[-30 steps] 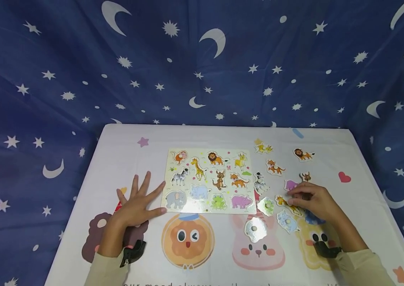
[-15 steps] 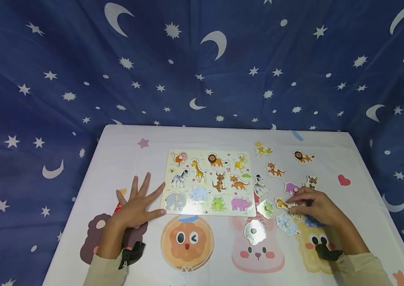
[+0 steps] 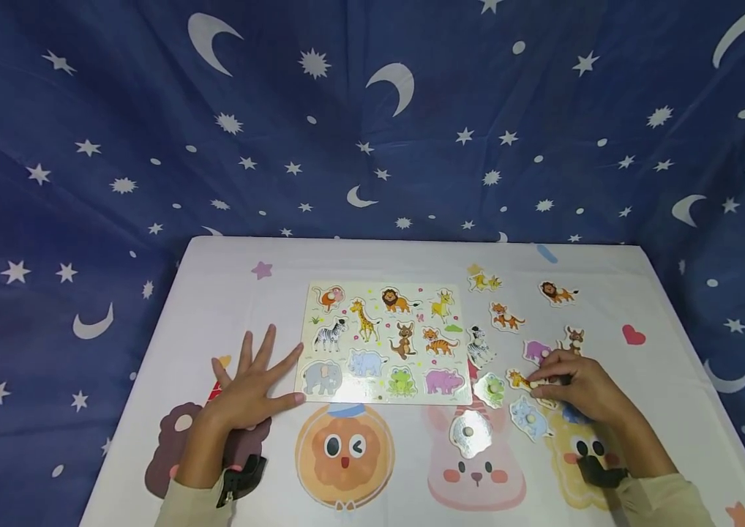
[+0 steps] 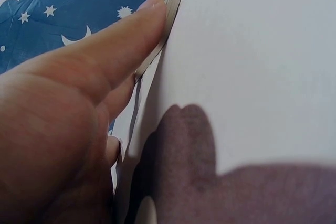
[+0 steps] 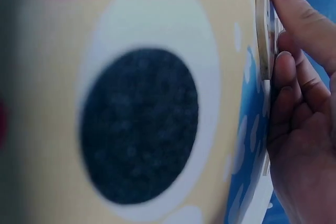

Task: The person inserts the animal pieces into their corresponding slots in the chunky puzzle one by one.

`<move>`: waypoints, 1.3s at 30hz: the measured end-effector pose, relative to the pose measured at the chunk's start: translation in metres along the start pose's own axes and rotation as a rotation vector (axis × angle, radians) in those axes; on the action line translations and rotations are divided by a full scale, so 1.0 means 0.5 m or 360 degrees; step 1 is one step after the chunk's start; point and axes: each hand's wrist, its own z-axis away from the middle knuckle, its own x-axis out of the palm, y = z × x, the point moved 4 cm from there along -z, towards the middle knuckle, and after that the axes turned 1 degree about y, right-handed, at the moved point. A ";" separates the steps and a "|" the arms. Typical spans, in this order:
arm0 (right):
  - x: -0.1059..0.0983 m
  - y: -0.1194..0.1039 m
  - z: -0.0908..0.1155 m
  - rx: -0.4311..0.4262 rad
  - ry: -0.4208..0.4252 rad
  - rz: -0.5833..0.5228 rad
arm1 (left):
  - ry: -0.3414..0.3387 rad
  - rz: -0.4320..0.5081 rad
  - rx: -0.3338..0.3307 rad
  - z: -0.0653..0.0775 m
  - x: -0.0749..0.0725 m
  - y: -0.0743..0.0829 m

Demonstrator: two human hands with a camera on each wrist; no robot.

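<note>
My left hand (image 3: 245,391) lies with fingers spread on the table, thumb and index fingertip at the left edge of a puzzle board (image 3: 354,394) printed with animals. In the left wrist view its thumb touches the edge of the board (image 4: 176,1). My right hand (image 3: 586,388) is over the giraffe puzzle piece (image 3: 517,379), thumb and fingers pinching at its middle and hiding part of it. In the right wrist view, the thumb is at the top of a thin wooden piece (image 5: 264,35). A hippo piece (image 3: 534,351) and kangaroo piece (image 3: 572,338) lie just beyond that hand.
Around the giraffe lie a blue piece (image 3: 530,419), a frog piece (image 3: 491,390), a shiny round-edged piece (image 3: 470,435) and a zebra piece (image 3: 480,348). Farther back are tiger (image 3: 506,318), lion (image 3: 558,293) and yellow animal (image 3: 484,281) pieces. A blue starry cloth (image 3: 372,146) hangs behind the table.
My right hand has moved slightly toward me and down onto the giraffe piece, uncovering the kangaroo piece. The left hand stays at the board's edge. The head view has tilted slightly up.
</note>
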 end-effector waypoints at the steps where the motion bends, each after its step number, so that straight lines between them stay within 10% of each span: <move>1: 0.000 -0.001 0.000 0.0004 0.0003 0.0009 | -0.0001 0.0006 -0.0001 0.001 0.000 0.000; 18: 0.000 -0.046 -0.014 -0.0200 0.0226 0.0076 | 0.0004 -0.0021 -0.0017 -0.001 0.008 -0.007; 39: 0.059 -0.238 -0.101 -0.0468 0.0254 -0.0135 | -0.0043 -0.0044 -0.0035 -0.004 0.005 -0.004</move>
